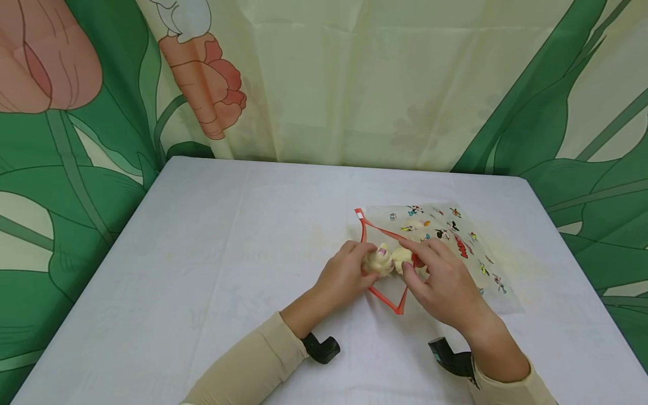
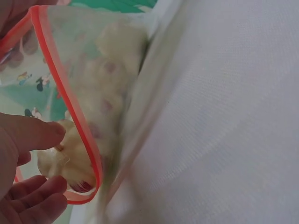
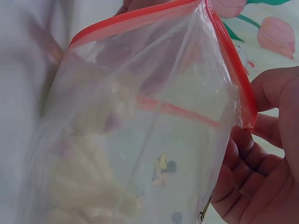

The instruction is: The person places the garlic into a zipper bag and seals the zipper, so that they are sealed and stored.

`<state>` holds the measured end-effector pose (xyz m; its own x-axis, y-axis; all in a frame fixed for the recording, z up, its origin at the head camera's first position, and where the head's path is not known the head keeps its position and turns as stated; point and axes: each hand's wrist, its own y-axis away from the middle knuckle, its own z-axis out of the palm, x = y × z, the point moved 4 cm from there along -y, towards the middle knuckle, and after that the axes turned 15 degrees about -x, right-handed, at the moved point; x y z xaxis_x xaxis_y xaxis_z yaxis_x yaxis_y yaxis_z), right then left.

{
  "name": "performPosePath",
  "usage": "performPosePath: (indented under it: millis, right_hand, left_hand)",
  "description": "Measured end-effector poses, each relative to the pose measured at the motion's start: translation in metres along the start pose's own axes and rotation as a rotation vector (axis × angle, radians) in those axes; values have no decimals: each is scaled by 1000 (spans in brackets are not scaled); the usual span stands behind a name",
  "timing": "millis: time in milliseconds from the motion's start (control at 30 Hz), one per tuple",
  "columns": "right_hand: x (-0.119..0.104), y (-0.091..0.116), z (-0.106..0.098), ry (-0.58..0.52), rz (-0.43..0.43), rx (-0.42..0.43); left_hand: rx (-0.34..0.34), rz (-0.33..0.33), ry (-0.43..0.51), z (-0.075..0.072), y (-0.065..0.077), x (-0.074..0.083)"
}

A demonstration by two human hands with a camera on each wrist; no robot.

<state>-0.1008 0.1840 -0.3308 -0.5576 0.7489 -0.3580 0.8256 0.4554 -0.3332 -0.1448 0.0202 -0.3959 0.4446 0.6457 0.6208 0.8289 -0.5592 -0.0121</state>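
A clear zip bag (image 1: 430, 216) with red edging and small cartoon prints lies on the table, its mouth spread open toward the left. Cream garlic bulbs (image 1: 381, 262) with purplish marks sit at that mouth. My left hand (image 1: 346, 267) holds the nearest bulb between thumb and fingers; the left wrist view shows this bulb (image 2: 70, 161) at the red rim, with more bulbs behind the plastic. On the other side, my right hand (image 1: 445, 284) pinches the bag's red edge (image 3: 245, 93) between thumb and fingers. Plastic blurs the bulbs inside.
A white cloth covers the table (image 1: 202, 270). Behind it hangs a curtain (image 1: 329, 84) printed with leaves, tulips and a carrot. Black wrist mounts (image 1: 324, 350) sit on both forearms, close above the cloth.
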Motion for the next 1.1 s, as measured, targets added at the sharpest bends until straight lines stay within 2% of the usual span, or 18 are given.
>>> performPosePath:
  millis: [200,367,567,1100]
  right_hand:
    - [0,0,0,3,5,-2]
    - [0,0,0,5,3,2]
    - [-1,0,0,10,8,0]
    - [-4,-1,-3,25,28,-22]
  left_hand:
    - [9,28,55,-1,0,0]
    - [-41,21,126,0,-4,-1]
    - [-110,-28,211,3,-10,-2]
    - [-179,-40,359,11,-20,-3]
